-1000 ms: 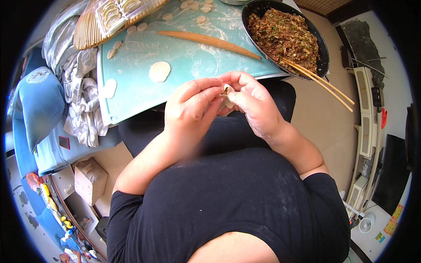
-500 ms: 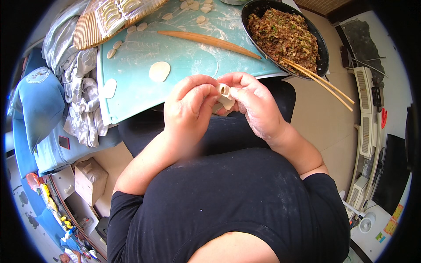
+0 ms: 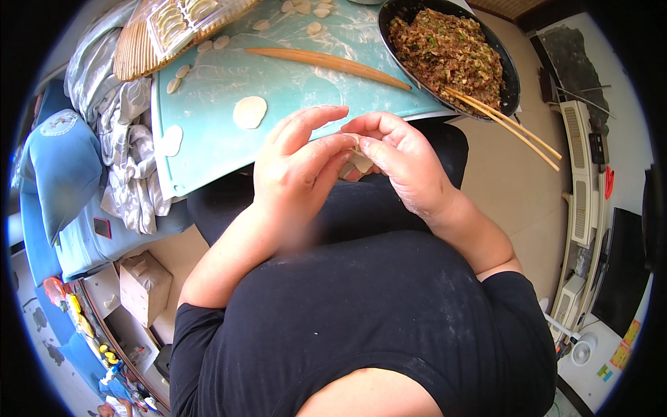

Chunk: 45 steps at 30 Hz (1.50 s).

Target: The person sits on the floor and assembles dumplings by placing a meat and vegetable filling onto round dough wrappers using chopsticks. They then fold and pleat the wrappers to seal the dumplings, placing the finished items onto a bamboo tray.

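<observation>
Between my two hands, above my lap, is a dumpling [image 3: 358, 162] whose dough wrapper is folded over and mostly covered by my fingers. My left hand [image 3: 300, 156] pinches its upper edge between thumb and a finger, while the index finger sticks out above. From the other side my right hand [image 3: 403, 156], dusted with flour, holds the dumpling with the thumb pressed on its edge. Just beyond lies a teal board [image 3: 215, 142] with flour on it. Two flat dough wrappers, one round [image 3: 249, 112] and one oval [image 3: 171, 141], rest there.
A tapered wooden rolling pin [image 3: 330, 62] lies across the board, with several small dough pieces [image 3: 314, 28] behind it. A black pan of minced filling [image 3: 448, 55] stands at right, chopsticks [image 3: 504, 125] over its rim. Far left, a woven tray [image 3: 139, 48] bears a box of dumplings [image 3: 174, 26].
The dumpling's open end, with filling showing before, is now pinched together and covered by fingers. My left index finger has lifted and straightened.
</observation>
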Available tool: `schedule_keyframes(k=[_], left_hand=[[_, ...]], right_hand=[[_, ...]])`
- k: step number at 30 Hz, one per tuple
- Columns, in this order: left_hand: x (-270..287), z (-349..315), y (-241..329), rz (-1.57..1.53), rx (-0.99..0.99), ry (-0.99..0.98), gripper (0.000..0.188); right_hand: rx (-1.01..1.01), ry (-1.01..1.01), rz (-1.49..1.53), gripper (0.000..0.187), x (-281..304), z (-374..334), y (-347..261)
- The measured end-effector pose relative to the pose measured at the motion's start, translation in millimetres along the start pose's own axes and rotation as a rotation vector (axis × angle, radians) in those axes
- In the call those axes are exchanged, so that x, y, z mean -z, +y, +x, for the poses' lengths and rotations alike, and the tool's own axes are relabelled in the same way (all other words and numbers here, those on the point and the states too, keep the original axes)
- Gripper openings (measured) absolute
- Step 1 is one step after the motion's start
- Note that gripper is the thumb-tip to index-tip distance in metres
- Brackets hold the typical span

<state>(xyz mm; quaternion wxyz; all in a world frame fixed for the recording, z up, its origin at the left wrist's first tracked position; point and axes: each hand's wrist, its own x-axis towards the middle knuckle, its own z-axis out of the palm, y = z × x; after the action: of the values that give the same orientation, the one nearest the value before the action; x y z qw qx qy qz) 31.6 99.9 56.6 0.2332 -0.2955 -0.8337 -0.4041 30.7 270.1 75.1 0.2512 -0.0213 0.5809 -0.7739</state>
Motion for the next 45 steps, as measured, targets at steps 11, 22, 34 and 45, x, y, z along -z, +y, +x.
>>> schedule_keyframes(k=[11, 22, 34, 45], left_hand=[[1.1, 1.5, -6.5, 0.087, -0.15, 0.04, 0.025], [0.1, 3.2, -8.6, 0.095, -0.165, 0.038, 0.028], [0.7, -1.7, -5.5, 0.004, -0.075, 0.012, 0.023], [-1.3, 0.4, -6.5, 0.073, -0.142, 0.027, 0.024]], right_hand=[[-0.076, -0.02, 0.067, 0.021, -2.3, 0.4, -8.4], [-0.054, 0.003, 0.024, 0.022, -0.7, -0.2, -4.3], [-0.052, -0.009, -0.01, 0.022, -0.9, -0.6, -3.5], [-0.063, -0.03, 0.005, 0.024, -1.8, -2.3, -5.2]])
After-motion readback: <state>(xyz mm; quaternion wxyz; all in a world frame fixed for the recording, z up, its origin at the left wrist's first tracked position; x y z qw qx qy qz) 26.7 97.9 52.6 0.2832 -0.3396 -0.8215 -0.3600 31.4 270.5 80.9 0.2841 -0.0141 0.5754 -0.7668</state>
